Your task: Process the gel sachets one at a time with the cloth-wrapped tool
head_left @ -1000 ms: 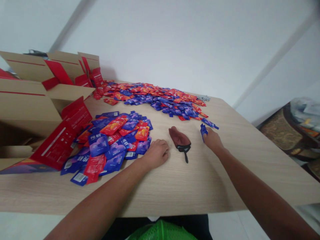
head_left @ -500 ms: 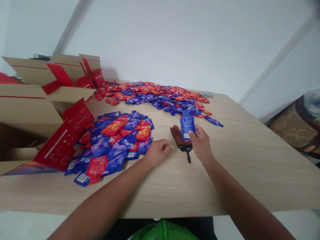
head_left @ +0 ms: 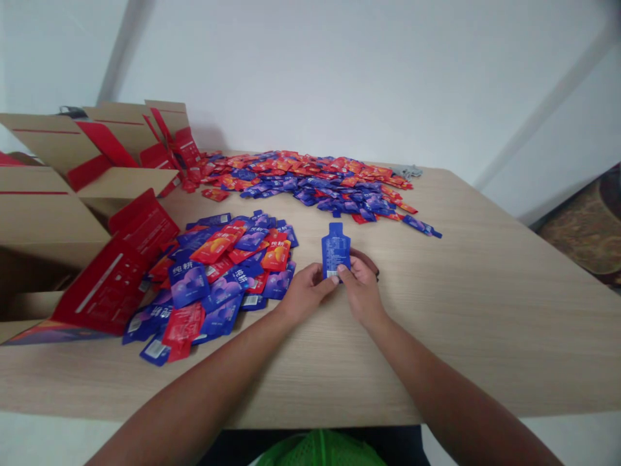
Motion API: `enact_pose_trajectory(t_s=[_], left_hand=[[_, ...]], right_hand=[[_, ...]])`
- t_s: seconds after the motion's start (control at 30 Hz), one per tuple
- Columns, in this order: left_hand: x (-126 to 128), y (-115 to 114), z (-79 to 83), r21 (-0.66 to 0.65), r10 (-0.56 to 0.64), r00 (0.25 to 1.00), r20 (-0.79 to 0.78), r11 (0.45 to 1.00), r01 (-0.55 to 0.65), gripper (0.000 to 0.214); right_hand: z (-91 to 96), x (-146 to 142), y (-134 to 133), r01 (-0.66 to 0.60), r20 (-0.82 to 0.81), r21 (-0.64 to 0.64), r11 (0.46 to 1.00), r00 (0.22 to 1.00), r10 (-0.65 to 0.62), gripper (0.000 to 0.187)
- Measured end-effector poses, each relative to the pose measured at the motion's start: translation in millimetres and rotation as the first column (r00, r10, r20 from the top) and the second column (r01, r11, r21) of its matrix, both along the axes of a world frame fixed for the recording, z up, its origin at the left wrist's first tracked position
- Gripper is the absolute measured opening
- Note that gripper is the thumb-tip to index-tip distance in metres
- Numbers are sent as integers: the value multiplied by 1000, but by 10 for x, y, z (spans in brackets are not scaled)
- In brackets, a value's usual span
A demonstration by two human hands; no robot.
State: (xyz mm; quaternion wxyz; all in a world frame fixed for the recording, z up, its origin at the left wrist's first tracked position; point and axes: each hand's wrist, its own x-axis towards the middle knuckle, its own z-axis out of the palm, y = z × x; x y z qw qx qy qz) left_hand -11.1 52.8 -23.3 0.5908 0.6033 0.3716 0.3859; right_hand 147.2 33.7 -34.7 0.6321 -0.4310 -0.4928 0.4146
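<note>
A blue pouch [head_left: 336, 251] with a narrow neck stands upright between my hands, its printed back towards me. My left hand [head_left: 306, 292] pinches its lower left corner, thumb in front. On the lower right side, my right hand [head_left: 361, 288] grips it, also with the thumb in front. Behind my right hand lies a dark brown item with a black strap [head_left: 367, 260], mostly hidden. To the left of my left hand is a near pile of blue and red pouches [head_left: 223, 259].
A long heap of red and blue pouches [head_left: 310, 181] runs along the back of the table [head_left: 466, 310]. Open cardboard boxes [head_left: 43, 207] with red flaps stand at the left. One blue pouch [head_left: 422, 226] lies at the heap's right end, and small grey pieces [head_left: 410, 172] lie behind.
My right hand has brought the blue pouch left, over to my left hand. My left hand has taken hold of its lower left corner. The brown item is now largely covered.
</note>
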Motion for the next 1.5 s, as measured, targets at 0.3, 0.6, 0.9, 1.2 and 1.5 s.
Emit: enact_pose_trajectory(t_s=[0.3, 0.6, 0.9, 1.2, 1.5], left_hand=[[12, 4, -15, -74, 21, 996, 88, 997, -14, 47], [-28, 22, -43, -54, 1, 991, 132, 999, 6, 41], [-44, 28, -41, -75, 8, 992, 124, 997, 1, 38], [-83, 24, -5, -124, -35, 995, 97, 991, 47, 44], [-89, 12, -10, -164, -67, 994, 86, 983, 80, 45]], right_hand=[[41, 100, -55, -81, 160, -51, 995, 983, 89, 31], [-9, 319, -38, -206, 312, -179, 962, 916, 254, 40], [-2, 318, -34, -201, 351, -161, 966, 904, 246, 44], [11, 315, -40, -225, 288, -151, 963, 921, 261, 44], [-9, 292, -37, -134, 245, -136, 982, 955, 165, 43]])
